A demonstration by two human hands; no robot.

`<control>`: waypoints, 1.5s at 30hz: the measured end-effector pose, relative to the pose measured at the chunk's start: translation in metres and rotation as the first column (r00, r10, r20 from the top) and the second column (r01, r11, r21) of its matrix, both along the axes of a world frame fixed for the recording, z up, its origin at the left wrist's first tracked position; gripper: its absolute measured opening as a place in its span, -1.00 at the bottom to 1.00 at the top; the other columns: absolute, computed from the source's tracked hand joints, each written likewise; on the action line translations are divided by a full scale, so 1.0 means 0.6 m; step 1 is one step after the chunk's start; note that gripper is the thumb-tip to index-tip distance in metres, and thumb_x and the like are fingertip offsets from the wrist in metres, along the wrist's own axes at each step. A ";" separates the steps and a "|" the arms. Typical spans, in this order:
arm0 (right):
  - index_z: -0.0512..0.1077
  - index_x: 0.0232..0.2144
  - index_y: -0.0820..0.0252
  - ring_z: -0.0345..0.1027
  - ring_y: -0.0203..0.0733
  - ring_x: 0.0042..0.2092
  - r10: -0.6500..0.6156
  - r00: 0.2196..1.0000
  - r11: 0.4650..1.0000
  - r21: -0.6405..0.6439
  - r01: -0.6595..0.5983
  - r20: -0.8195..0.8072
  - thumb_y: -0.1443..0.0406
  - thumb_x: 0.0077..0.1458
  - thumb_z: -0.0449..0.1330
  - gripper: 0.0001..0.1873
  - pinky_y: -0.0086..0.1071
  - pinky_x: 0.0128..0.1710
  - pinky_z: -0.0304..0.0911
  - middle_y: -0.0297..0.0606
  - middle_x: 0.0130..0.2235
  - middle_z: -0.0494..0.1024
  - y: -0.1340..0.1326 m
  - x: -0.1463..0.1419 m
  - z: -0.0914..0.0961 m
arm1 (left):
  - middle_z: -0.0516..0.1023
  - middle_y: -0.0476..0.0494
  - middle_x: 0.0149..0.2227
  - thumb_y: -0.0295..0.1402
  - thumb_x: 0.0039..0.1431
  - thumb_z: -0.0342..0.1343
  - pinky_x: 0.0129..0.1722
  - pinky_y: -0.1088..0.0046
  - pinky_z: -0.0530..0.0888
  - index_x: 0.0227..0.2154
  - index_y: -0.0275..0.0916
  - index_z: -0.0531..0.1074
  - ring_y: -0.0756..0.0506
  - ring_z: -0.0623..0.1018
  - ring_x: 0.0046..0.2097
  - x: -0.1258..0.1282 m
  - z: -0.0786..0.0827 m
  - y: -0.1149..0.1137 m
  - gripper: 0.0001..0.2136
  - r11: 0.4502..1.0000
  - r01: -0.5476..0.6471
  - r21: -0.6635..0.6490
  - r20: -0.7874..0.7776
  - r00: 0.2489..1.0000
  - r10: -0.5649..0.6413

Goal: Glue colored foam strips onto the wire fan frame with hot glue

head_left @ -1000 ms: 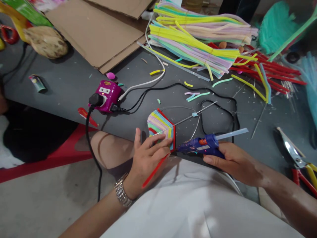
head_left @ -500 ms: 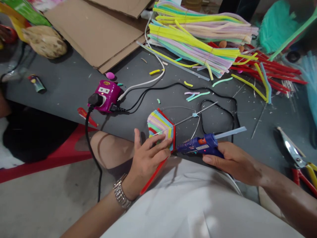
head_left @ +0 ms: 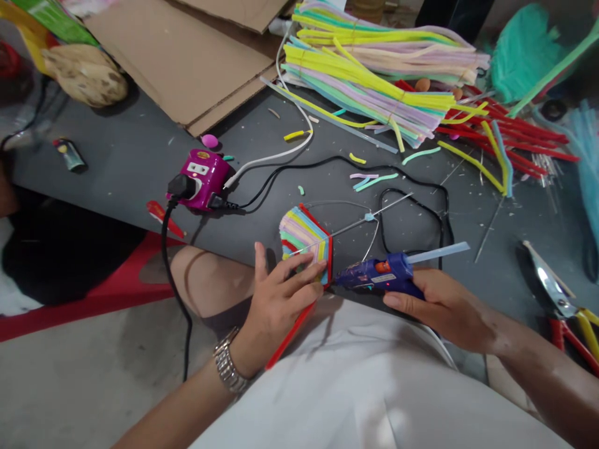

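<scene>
My right hand (head_left: 452,305) is wrapped round the handle of a blue hot glue gun (head_left: 374,272) with a clear glue stick (head_left: 440,252) poking out of its back. The gun's nozzle points left, at the lower right edge of a fan-shaped piece of striped pipe cleaners (head_left: 304,229). My left hand (head_left: 285,296) lies over that piece, fingers pressing it and closed on a red pipe cleaner (head_left: 291,337). The red strip runs along the piece's right edge; its loose end hangs toward my lap. A thin metal rod (head_left: 349,228) with wire loops crosses the piece. My left fingertips are partly hidden.
Bundled pastel pipe cleaners (head_left: 369,87) and red ones (head_left: 515,140) lie at the back. A purple power adapter (head_left: 206,178) with a black cord (head_left: 172,274) stands left. Pliers-like cutters (head_left: 552,287) lie right. Cardboard (head_left: 182,62) is at the back left.
Almost nothing differs. Both hands, the glue gun and the striped piece keep their places, with only a very slight shift of the whole view.
</scene>
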State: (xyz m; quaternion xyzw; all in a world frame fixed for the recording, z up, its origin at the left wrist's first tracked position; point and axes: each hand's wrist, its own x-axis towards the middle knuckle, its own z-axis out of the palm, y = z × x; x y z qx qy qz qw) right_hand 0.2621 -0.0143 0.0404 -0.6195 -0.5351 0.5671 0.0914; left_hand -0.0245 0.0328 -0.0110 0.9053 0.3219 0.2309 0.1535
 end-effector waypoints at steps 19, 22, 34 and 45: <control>0.59 -0.20 0.13 0.47 0.07 -0.02 0.028 0.999 0.996 0.079 -0.030 0.022 -0.10 0.27 0.12 -0.52 -0.16 0.06 0.35 -0.14 -0.13 0.64 -0.010 0.003 -0.001 | 0.66 0.00 0.06 -0.56 0.29 0.09 0.45 -0.25 -0.33 -0.24 -0.10 0.44 -0.15 0.55 0.19 -0.003 0.004 0.002 -0.82 1.000 0.018 -0.016 -0.021 1.000 -0.018; 0.60 -0.22 0.11 0.49 0.07 -0.04 0.035 0.999 0.993 0.108 -0.037 0.022 -0.11 0.26 0.11 -0.52 -0.17 0.03 0.38 -0.17 -0.18 0.65 -0.010 0.003 -0.003 | 0.66 0.00 0.07 -0.55 0.30 0.10 0.44 -0.25 -0.34 -0.21 -0.11 0.44 -0.14 0.56 0.19 -0.003 0.006 0.003 -0.83 0.999 0.024 -0.032 -0.030 0.999 -0.025; 0.57 -0.28 0.12 0.49 0.03 -0.08 0.037 0.996 0.994 0.098 -0.046 0.086 -0.12 0.27 0.10 -0.50 -0.17 -0.03 0.39 -0.17 -0.20 0.63 -0.014 0.006 -0.010 | 0.66 -0.01 0.06 -0.54 0.33 0.10 0.46 -0.18 -0.35 -0.15 -0.13 0.44 -0.13 0.58 0.16 -0.001 0.011 0.002 -0.84 0.999 0.011 -0.041 -0.024 1.000 -0.012; 0.61 -0.19 0.08 0.52 0.09 -0.04 0.026 1.000 0.992 0.125 -0.027 0.007 -0.07 0.27 0.13 -0.56 -0.11 0.06 0.40 -0.19 -0.17 0.66 -0.013 0.002 -0.009 | 0.66 -0.02 0.07 -0.53 0.31 0.12 0.45 -0.21 -0.34 -0.19 -0.13 0.45 -0.14 0.58 0.15 -0.002 0.010 0.003 -0.85 0.999 0.022 -0.031 -0.027 0.999 -0.023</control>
